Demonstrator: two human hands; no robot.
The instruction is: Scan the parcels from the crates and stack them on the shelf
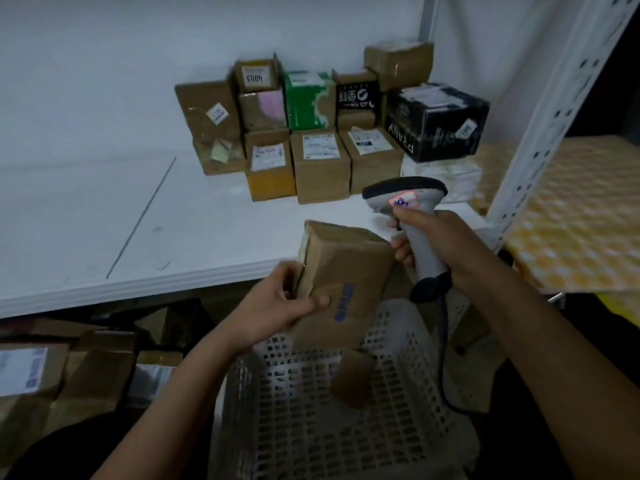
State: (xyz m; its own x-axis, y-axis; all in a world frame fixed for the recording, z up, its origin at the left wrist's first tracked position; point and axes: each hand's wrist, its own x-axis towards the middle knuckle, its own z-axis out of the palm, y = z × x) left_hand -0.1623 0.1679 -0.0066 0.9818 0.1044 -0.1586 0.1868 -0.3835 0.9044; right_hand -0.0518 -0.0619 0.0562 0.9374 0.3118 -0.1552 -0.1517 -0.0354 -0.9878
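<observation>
Stacked parcels [322,133] at the back right of the shelf [138,220], two rows deep and piled higher behind. In front of the shelf edge, a held parcel [341,282] in the left hand [277,306], above the crate [329,410]. Just right of it, the scanner [412,216] in the right hand [440,240], cable trailing down beside the crate. One small parcel [353,379] inside the crate. Below the shelf at the left, more parcels [52,379] (partly hidden). Upright shelf post [554,109] at far right.

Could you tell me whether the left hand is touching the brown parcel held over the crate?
Touching. The head view shows the left hand gripping the brown parcel, its thumb lying across the parcel's face and the fingers wrapped behind the edge.
</observation>
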